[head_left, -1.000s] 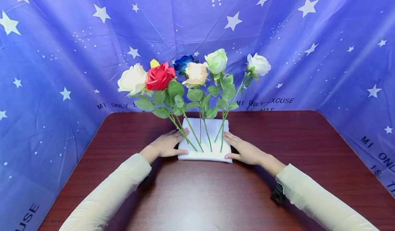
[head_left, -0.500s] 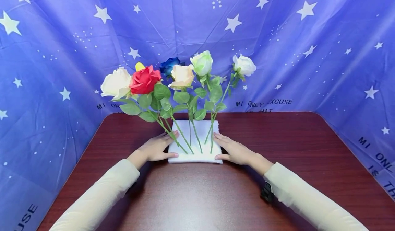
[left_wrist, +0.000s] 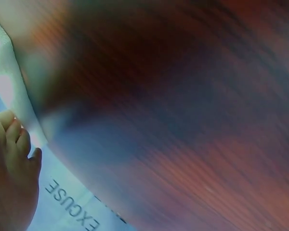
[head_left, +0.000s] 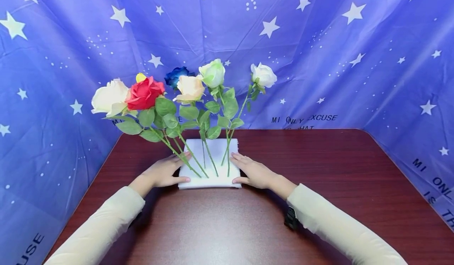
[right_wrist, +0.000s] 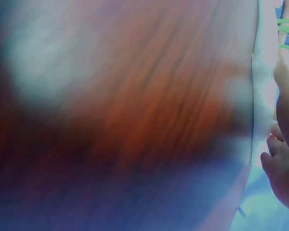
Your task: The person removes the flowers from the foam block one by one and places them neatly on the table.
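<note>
A white, cloth-covered slab [head_left: 209, 183] lies on the table, with artificial roses standing in it. My left hand [head_left: 164, 173] touches its left side, thumb and fingers spread and mostly straight. On the opposite side rests my right hand [head_left: 257, 174], spread the same way. Leaning left are a cream rose [head_left: 110, 97], a red rose [head_left: 146, 93] and a mostly hidden yellow bloom [head_left: 140, 77]. Farther right rise a blue rose [head_left: 176, 77], a peach rose [head_left: 189, 88], a pale green rose [head_left: 213, 73] and a white rose [head_left: 264, 75]. Both wrist views catch the slab's edge beside the fingers.
The dark red wooden table [head_left: 319, 170] has rounded far corners. Behind and on both sides hangs a blue curtain [head_left: 227, 17] printed with stars and lettering. A black strap [head_left: 291, 217] shows under the right sleeve.
Both hands and the slab between them have slid left across the table. The roses have travelled along, still standing in it.
</note>
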The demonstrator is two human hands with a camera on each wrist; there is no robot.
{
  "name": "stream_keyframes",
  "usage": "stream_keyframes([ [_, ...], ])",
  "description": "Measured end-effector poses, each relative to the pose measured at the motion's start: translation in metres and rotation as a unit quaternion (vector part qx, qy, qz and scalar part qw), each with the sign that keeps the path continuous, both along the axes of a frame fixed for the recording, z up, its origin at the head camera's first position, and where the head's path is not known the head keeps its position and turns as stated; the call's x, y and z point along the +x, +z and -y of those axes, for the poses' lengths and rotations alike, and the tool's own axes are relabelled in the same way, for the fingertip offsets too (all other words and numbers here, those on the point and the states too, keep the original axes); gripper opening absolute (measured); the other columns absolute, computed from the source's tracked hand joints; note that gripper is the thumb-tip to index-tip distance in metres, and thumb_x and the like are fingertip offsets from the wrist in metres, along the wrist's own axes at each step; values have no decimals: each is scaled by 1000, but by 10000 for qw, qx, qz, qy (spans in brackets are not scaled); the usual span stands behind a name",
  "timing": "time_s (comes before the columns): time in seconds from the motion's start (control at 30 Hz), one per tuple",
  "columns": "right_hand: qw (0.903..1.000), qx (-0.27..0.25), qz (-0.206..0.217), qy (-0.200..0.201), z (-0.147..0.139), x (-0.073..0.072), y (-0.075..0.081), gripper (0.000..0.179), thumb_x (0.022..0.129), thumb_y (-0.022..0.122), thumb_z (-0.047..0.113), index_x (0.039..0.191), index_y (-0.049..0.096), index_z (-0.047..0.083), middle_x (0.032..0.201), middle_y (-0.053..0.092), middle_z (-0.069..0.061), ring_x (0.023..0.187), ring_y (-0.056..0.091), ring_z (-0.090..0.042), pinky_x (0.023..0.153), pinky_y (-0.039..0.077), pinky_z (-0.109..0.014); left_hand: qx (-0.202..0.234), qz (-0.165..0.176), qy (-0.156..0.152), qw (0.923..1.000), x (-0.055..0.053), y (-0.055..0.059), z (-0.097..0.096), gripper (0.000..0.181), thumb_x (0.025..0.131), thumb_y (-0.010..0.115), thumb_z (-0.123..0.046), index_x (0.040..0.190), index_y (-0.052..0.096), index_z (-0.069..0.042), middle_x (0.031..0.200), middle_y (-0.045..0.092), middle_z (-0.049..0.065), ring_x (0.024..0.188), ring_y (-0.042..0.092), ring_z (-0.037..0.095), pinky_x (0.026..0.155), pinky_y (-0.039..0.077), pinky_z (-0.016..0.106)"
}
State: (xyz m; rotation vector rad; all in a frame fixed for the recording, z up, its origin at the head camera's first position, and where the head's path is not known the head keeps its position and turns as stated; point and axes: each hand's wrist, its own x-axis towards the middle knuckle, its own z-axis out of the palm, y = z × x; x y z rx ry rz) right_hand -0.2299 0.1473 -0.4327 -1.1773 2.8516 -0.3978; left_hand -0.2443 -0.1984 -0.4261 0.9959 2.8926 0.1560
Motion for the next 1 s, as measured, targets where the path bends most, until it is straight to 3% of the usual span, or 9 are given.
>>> stream_keyframes([
  [0.3,9998,158,64,47,23,-5,-1,78,93,56,47,151,28,3,158,28,-16,148,26,-29,121,26,-42,-4,-84,154,9998,3,-1,24,83,87,55,-61,150,34,-10,158,32,12,141,37,35,112,37,49],
  [0.6,9995,159,218,160,46,-4,-1,79,93,55,48,151,26,2,159,25,-16,149,23,-28,122,23,-41,34,-216,171,9996,14,-5,48,81,89,55,-58,150,33,-10,157,32,13,140,39,36,109,39,50],
  [1.0,9993,110,356,98,45,-5,-2,78,93,55,47,152,26,3,160,23,-15,150,21,-27,123,22,-41,151,-413,16,9990,9,-11,49,85,87,59,-58,150,33,-8,157,32,14,140,39,34,110,40,48],
])
